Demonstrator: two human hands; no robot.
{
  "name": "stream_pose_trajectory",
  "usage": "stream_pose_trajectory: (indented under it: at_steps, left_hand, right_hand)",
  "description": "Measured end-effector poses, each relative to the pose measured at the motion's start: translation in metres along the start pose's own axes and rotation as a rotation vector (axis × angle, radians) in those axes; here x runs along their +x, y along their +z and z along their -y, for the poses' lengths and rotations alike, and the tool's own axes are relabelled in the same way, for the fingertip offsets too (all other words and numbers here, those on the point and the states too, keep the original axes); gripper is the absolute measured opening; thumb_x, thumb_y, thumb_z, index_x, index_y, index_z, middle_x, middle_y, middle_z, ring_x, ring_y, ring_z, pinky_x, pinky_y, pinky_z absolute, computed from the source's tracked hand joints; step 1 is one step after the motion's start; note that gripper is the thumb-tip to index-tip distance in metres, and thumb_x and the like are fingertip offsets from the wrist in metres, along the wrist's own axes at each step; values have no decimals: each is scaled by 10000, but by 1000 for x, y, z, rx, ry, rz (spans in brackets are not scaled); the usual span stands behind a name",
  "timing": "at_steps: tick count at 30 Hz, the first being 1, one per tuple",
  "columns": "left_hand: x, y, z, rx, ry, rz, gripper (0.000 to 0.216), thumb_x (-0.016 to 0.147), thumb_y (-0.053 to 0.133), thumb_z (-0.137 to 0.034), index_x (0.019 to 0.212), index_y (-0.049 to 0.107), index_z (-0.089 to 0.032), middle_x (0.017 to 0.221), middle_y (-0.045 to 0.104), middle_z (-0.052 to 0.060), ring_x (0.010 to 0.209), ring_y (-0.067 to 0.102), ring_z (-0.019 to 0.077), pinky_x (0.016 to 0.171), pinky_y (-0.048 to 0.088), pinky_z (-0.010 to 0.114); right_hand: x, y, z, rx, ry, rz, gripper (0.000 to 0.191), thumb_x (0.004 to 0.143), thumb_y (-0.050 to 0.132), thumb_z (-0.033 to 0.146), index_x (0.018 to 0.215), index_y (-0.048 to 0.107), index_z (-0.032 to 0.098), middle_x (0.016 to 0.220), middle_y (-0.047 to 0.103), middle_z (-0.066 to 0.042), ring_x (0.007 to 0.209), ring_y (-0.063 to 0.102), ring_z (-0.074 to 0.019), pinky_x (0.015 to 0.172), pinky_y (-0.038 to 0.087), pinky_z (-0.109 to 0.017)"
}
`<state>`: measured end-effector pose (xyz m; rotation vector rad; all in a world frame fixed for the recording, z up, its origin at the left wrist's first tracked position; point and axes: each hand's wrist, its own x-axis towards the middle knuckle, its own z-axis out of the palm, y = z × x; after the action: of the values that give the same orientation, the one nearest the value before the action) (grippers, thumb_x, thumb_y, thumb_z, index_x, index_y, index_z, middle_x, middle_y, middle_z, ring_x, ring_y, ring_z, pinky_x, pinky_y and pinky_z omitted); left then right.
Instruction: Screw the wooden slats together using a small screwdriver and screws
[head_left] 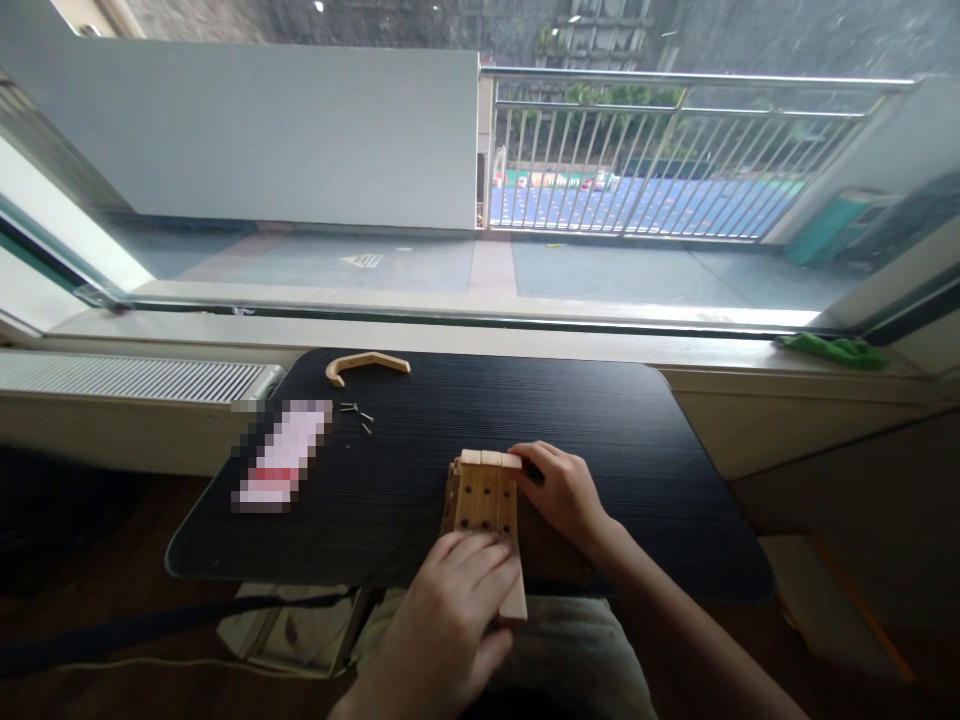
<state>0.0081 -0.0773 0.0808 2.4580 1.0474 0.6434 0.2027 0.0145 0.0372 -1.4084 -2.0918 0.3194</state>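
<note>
A stack of pale wooden slats with drilled holes (486, 497) lies near the front edge of the black table (615, 440). My left hand (450, 620) rests flat on the near end of the slats, fingers together, pressing down. My right hand (566, 495) sits at the slats' right side, fingertips curled against the far right corner. A curved wooden piece (366, 366) lies at the table's far left. Several small dark screws (358, 414) are scattered just in front of it.
A blurred white and red flat item (283, 455) lies on the table's left part. A radiator (127, 378) runs along the wall at left. A green cloth (836, 349) sits on the window sill at right. Beyond the glass are a balcony and railing (675, 150).
</note>
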Motion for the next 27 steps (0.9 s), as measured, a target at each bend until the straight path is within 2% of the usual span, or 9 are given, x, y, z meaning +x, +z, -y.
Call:
stream_pose_trajectory:
  at_steps: [5,12,18,27]
  left_hand:
    - [-2,2,3,-1,12,25,484,736,583,-52,1203,589,-178,1227,670,104,1149,602,262,1018,474,468]
    - [-4,7,6,7,21,-10,569,716,569,-13,1263,553,-172,1235,660,112,1156,591,264,1001,490,479]
    - [-5,12,6,-11,5,-56,577,719,525,17,1255,575,-192,1208,671,105,1148,596,256,1007,490,481]
    - [-8,17,11,-8,-4,-48,548,743,537,16,1250,584,-187,1217,669,102,1158,589,248,1025,477,480]
  right_hand:
    - [0,0,0,29,14,13,171,826,621,164,965,691,234,922,741,-25,798,671,-181,723,473,-259]
    - [3,-1,0,3,43,52,120,848,615,214,950,677,233,912,724,-36,791,653,-182,703,460,-261]
    - [4,0,1,-46,15,73,145,869,584,207,987,666,222,939,719,-47,813,658,-194,695,461,-266]
    - [5,-1,2,-60,-18,113,186,888,556,206,1048,650,214,996,718,-58,847,665,-197,726,472,-277]
